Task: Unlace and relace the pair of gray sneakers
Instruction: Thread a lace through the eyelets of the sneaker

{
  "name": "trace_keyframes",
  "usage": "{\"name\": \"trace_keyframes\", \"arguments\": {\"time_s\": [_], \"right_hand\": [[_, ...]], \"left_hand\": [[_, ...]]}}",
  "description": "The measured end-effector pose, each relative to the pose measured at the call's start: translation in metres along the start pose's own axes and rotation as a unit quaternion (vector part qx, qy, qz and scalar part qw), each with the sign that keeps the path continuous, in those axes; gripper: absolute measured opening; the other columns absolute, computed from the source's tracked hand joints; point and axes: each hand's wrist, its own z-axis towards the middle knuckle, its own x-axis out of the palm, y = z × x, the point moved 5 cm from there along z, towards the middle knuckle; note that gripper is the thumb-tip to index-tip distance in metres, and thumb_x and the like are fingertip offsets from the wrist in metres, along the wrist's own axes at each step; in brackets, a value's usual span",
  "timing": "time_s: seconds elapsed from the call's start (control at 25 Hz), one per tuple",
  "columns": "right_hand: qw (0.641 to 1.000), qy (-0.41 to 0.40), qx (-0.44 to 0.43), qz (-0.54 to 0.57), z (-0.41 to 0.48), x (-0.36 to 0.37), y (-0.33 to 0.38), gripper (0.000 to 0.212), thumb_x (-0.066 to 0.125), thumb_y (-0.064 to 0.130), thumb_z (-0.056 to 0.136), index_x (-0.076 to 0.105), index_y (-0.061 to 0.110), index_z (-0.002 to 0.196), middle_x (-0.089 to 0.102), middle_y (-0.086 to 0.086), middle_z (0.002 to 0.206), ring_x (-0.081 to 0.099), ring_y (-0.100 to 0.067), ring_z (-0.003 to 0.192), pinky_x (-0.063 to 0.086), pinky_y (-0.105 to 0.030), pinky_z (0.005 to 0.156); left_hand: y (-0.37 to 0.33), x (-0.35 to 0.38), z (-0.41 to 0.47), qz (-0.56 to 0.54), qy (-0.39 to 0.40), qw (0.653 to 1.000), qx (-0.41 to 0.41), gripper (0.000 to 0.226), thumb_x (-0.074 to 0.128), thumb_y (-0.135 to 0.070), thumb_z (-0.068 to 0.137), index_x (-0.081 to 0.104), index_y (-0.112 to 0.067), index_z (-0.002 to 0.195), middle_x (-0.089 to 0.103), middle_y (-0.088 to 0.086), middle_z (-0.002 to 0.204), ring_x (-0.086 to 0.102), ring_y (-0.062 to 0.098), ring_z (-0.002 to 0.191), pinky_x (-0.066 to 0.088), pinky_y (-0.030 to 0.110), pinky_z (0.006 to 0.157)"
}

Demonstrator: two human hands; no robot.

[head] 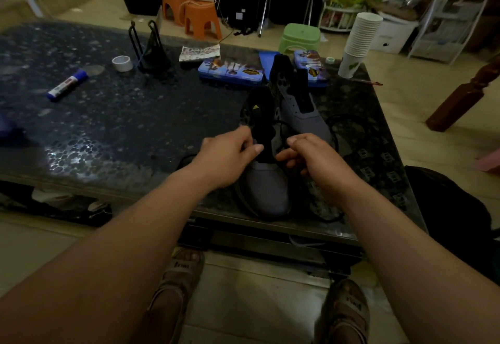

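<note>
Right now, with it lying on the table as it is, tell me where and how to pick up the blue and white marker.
Grip the marker on its white middle barrel, coming straight down from above with fingers across its narrow width. It lies flat and slanted on the table, with nothing close along either long side, so a pinch across the barrel probably holds best.

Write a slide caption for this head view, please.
Left hand and right hand pinch black lace over near gray sneaker; second sneaker behind.
</note>
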Motion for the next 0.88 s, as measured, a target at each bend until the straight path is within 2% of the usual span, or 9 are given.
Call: {"name": "trace_keyframes", "arguments": {"time_s": [0.16,0.28,0.36,0.44,0.68,0.88], "right_hand": [[1.000,0.004,0.002,-0.006,-0.002,0.001,0.000,0.028,0.049,0.029,0.108,0.058,0.008,0.125,0.076,-0.005,0.104,0.057,-0.009,0.075,0.043,-0.009,0.048],[1.000,0.003,-0.003,-0.019,-0.002,0.003,-0.001,0.028,0.050,0.031,0.107,0.058,0.010,0.125,0.076,-0.002,0.102,0.058,-0.009,0.076,0.043,-0.009,0.049],[1.000,0.002,-0.004,-0.022,-0.002,0.002,-0.002,0.028,0.050,0.031,0.107,0.058,0.010,0.125,0.076,-0.002,0.102,0.058,-0.009,0.076,0.043,-0.009,0.049],[1.000,0.001,0.000,-0.021,-0.003,0.002,-0.002,0.027,0.050,0.029,0.108,0.058,0.010,0.124,0.075,-0.002,0.102,0.058,-0.009,0.076,0.043,-0.009,0.048],[1.000,0.003,-0.002,-0.024,-0.004,0.003,0.000,0.024,0.049,0.026,0.108,0.058,0.010,0.124,0.075,-0.003,0.103,0.057,-0.010,0.077,0.042,-0.008,0.048],[0.999,0.013,-0.006,-0.030,-0.004,0.001,-0.002,0.023,0.050,0.024,0.107,0.057,0.011,0.125,0.076,-0.002,0.104,0.058,-0.011,0.080,0.042,-0.007,0.050]], "left_hand": [[0.021,-0.004,0.001,-0.095,-0.003,0.995,-0.013,0.027,0.057,-0.034,0.104,0.048,-0.023,0.081,0.056,-0.003,0.077,0.055,0.022,0.077,0.041,0.038,0.067],[0.042,-0.011,-0.004,0.031,-0.028,0.999,-0.018,0.024,0.052,-0.034,0.105,0.046,-0.023,0.085,0.054,-0.004,0.086,0.056,0.027,0.090,0.038,0.041,0.079],[0.055,-0.014,-0.008,0.148,-0.049,0.987,-0.023,0.016,0.049,-0.035,0.105,0.047,-0.023,0.094,0.049,-0.003,0.100,0.052,0.028,0.107,0.038,0.048,0.090],[0.065,-0.014,-0.010,0.218,-0.042,0.974,-0.035,0.015,0.048,-0.035,0.104,0.053,-0.021,0.103,0.049,0.003,0.111,0.048,0.030,0.116,0.037,0.050,0.095],[0.078,-0.022,-0.012,0.288,-0.046,0.952,-0.093,0.025,0.047,-0.032,0.100,0.060,-0.015,0.113,0.054,0.010,0.120,0.046,0.033,0.121,0.035,0.053,0.101],[0.092,-0.033,-0.014,0.301,-0.039,0.937,-0.173,0.033,0.050,-0.034,0.099,0.061,-0.012,0.121,0.055,0.014,0.128,0.044,0.035,0.127,0.033,0.054,0.103]]}}
